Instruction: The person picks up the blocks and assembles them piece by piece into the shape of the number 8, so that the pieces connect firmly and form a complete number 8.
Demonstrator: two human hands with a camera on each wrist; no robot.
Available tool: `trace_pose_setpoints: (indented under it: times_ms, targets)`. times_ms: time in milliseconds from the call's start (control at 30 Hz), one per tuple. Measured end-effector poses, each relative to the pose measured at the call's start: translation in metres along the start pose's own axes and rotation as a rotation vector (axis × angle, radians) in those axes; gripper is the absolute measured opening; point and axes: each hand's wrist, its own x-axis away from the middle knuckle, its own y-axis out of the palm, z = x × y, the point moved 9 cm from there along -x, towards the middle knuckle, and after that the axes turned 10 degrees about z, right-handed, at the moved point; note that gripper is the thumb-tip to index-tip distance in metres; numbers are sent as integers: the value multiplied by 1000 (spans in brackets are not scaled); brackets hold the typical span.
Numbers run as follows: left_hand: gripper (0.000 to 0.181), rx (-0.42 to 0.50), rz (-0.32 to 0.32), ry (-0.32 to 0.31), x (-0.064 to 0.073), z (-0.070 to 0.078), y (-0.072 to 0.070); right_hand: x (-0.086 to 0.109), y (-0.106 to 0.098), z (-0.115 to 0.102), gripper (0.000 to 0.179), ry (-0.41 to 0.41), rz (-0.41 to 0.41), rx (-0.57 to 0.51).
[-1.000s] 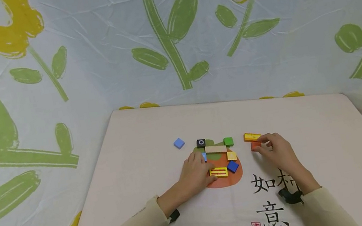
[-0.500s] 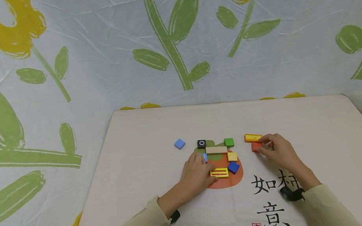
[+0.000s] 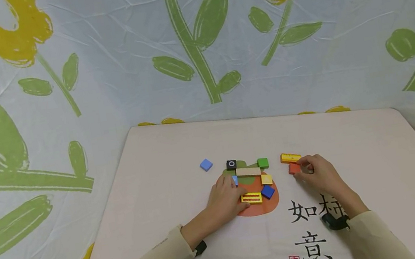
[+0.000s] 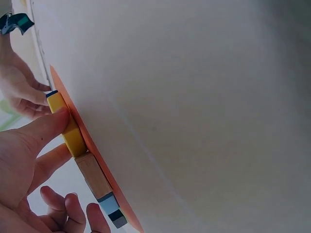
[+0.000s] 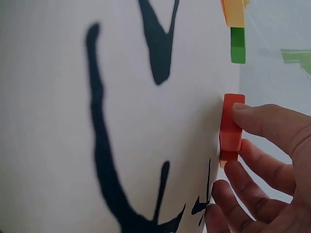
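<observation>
Over the orange printed shape, my left hand [image 3: 225,197] pinches a yellow block [image 3: 251,198] with red stripes between thumb and index finger. A brown wooden block [image 4: 94,175] lines up with its end in the left wrist view; in the head view my hand covers that spot. My right hand [image 3: 322,176] has its thumb and index finger on a red block [image 3: 294,168]. The thumb [image 5: 257,119] lies against the red face in the right wrist view. Touching or just behind that block is an orange-yellow block [image 3: 290,157] with markings.
Around the print lie a black block [image 3: 231,164] with a white ring, a green block [image 3: 263,163], a beige bar [image 3: 248,171], a pale yellow block [image 3: 266,179] and a dark blue block [image 3: 268,191]. A light blue block [image 3: 206,165] sits apart at the left.
The right thumb and fingers have shifted slightly at the red block, leaving more of it showing. My left hand and the other blocks stay in place.
</observation>
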Motion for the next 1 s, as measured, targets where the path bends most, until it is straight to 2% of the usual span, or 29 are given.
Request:
trace_pose_setpoints:
  times_ms: [633,867,1000]
  targets:
    - [34,-26,18,32,0,1,-1,-1,-2,-8,38,-14,-6,-10]
    - [35,-17,1,16,0,1,0,-18,-11,-29,36,-126,37,-69]
    - [33,-9,2,12,1,1,-1,-36,-9,-41,36,-157,9,-104]
